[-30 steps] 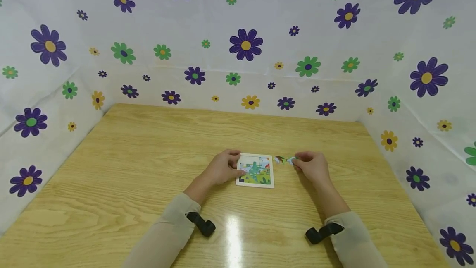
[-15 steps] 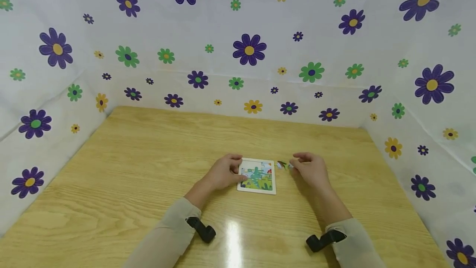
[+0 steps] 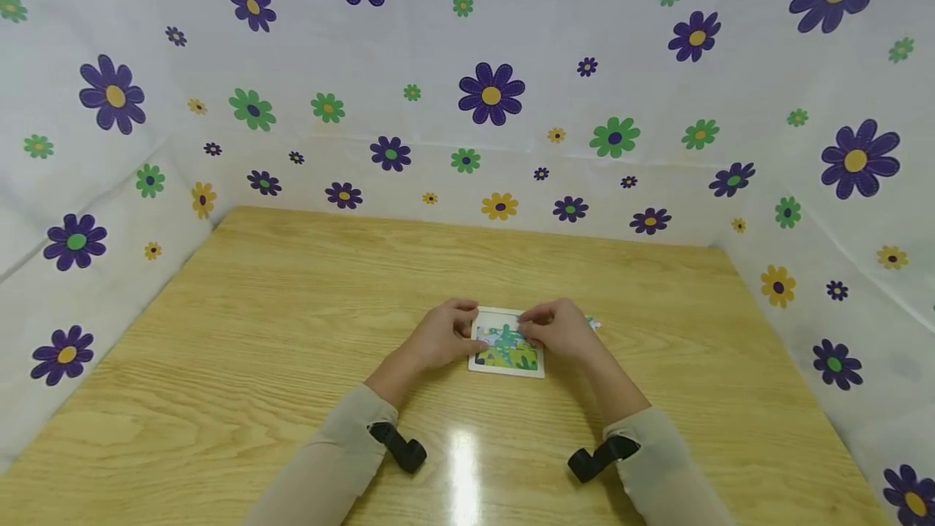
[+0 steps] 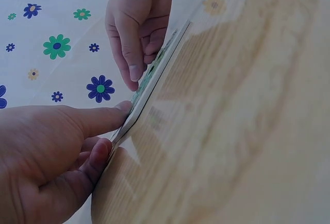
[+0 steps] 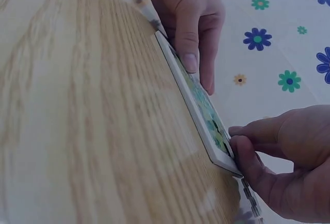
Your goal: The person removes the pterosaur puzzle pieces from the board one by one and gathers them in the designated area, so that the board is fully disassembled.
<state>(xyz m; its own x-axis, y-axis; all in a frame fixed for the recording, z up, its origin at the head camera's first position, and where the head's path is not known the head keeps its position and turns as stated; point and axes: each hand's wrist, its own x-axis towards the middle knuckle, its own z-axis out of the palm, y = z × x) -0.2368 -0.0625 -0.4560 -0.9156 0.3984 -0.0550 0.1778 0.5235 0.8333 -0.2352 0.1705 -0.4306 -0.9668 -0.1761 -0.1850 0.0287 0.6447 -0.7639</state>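
A small square jigsaw puzzle (image 3: 509, 357) with a white frame and a green dinosaur picture lies on the table. Bare pale backing shows along its upper part. My left hand (image 3: 438, 337) grips the frame's left edge, thumb on top and fingers at the side. At the upper right of the puzzle, my right hand (image 3: 562, 331) pinches a puzzle piece between thumb and index finger; the fingertips hide most of it. In the right wrist view, the right hand's fingertips (image 5: 238, 137) are at the frame's edge. A loose puzzle piece (image 3: 593, 322) lies just beyond the right hand.
The wooden table (image 3: 307, 291) extends around the puzzle on all sides. White cloth (image 3: 409, 39) with printed flowers stands along its back and both sides. Black wrist mounts (image 3: 400, 449) sit on both sleeves.
My right hand has taken a puzzle piece from beside the frame and moved left over the puzzle's upper right. The left hand keeps its grip on the frame.
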